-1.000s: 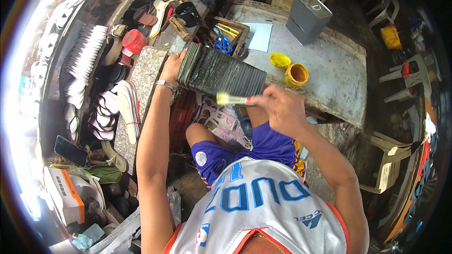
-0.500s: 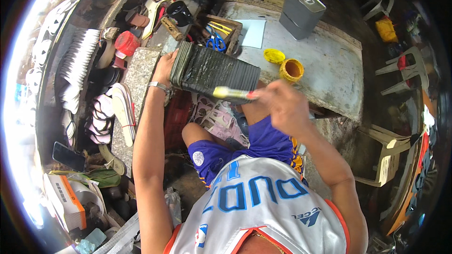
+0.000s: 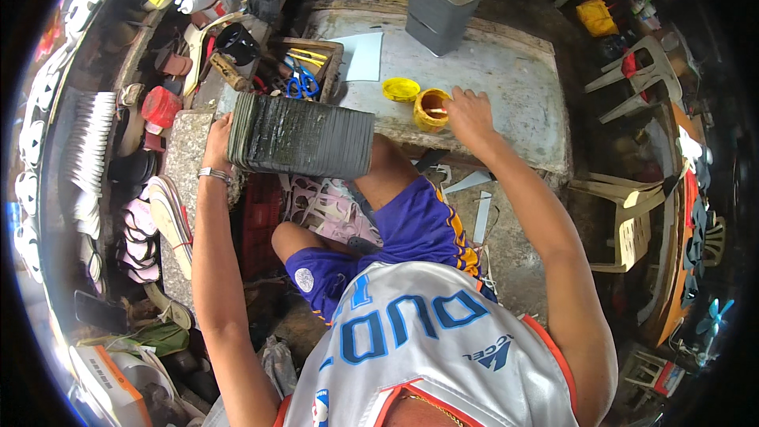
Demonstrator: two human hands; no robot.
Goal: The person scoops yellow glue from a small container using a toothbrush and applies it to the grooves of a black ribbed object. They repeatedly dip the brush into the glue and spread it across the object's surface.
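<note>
A: Where do we locate the stack of dark, flat pieces (image 3: 304, 134)?

B: We see it left of centre in the upper half of the frame, extending from left to right, its right end by the person's bare knee (image 3: 390, 162).

A: How do we describe the left hand (image 3: 220, 141)?

B: We note it against the stack's left end, partly closed about the edge; its fingers are largely hidden, so we cannot tell how widely they spread. A pale bracelet (image 3: 214, 175) circles the wrist.

A: And the right hand (image 3: 470, 117)?

B: We observe it right of centre, fingers bent and drawn together at the mouth of the yellow pot (image 3: 428, 121). It appears to grip a brush (image 3: 437, 111), of which we make out only a short pale length; the rest is hidden.

A: What else do we label nearby?

B: Just left of the pot we mark a yellow lid (image 3: 401, 88), on the same worn table (image 3: 506, 63). A grey canister (image 3: 443, 16) stands at top centre, a pale blue sheet (image 3: 362, 57) lies to its left, and blue-handled scissors (image 3: 302, 84) rest in a wooden tray (image 3: 335, 71) above the stack.
</note>
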